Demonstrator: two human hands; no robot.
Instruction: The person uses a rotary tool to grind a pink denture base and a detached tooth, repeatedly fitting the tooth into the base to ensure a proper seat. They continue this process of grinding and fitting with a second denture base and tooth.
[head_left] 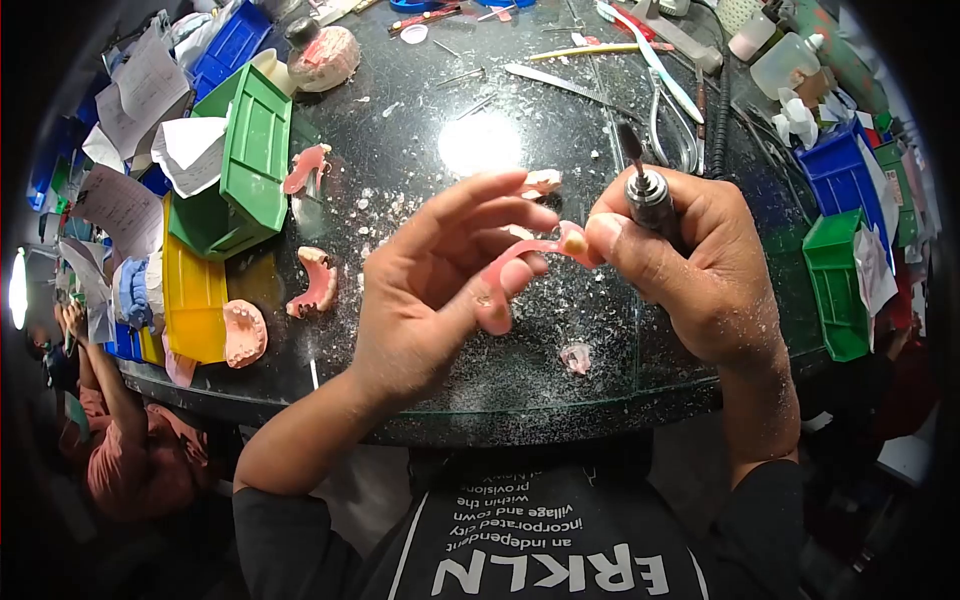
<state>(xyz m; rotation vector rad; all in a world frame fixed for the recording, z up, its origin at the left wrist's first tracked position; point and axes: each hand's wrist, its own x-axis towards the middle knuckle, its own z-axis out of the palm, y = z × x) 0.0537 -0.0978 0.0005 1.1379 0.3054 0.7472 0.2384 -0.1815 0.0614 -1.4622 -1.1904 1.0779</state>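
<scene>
A pink partial denture (530,246) with a tooth at its right end spans the gap between my two hands. My left hand (430,270) steadies its left end near the thumb, the other fingers curved and apart. My right hand (690,250) is closed around a rotary handpiece (652,195), whose dark bur (629,141) points up and away from the denture. The right thumb and index finger also pinch the tooth end of the denture. Behind the left fingertips lies another denture piece (543,182), partly hidden. A small pink and white fragment (576,357) rests below the hands.
Pale dust covers the dark table (470,398). Pink denture pieces (315,283) and a dental cast (245,333) lie left, beside green (250,150) and yellow (192,290) bins. Tweezers (565,85), a toothbrush (655,65) and pliers (672,130) lie behind. Another person (150,450) sits at left.
</scene>
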